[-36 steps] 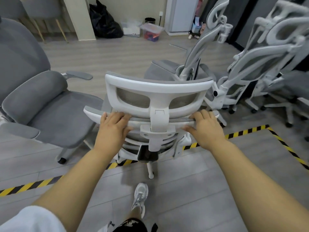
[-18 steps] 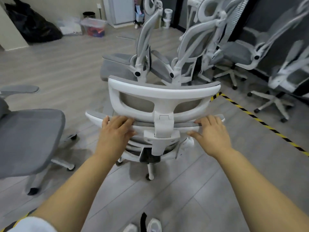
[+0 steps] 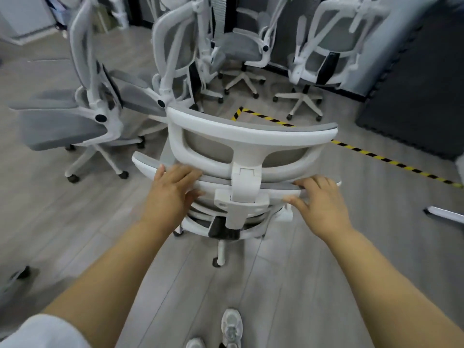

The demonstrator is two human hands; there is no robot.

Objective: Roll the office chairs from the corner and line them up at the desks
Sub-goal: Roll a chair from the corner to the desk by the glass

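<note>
Head view, looking down the back of a white-framed office chair [image 3: 247,156] at frame centre. The chair stands on grey plank flooring [image 3: 75,222], its curved headrest [image 3: 251,133] uppermost and a white bracket running down the midline of the backrest. One caster [image 3: 216,262] on a white base leg shows below the seat.

Left hand [image 3: 173,194]: laid over the top edge of the backrest left of the bracket, fingers slightly spread and curled forward over the rim, thumb against the rear face; a loose grasp on the frame. Right hand [image 3: 320,204]: on the same edge right of the bracket, fingers spread and draped across the rim, thumb pointing inward beneath it. How far the fingertips wrap around the front is hidden.

Across the top of the frame stands a cluster of further chairs [image 3: 82,116] of the same white and grey mesh pattern, close together. Yellow-and-black floor tape [image 3: 371,154] runs from upper centre to the right edge. A dark mat [image 3: 411,101] lies at upper right. Two sneakers [image 3: 231,327] appear at bottom centre, and a white sleeve [image 3: 37,332] at lower left.
</note>
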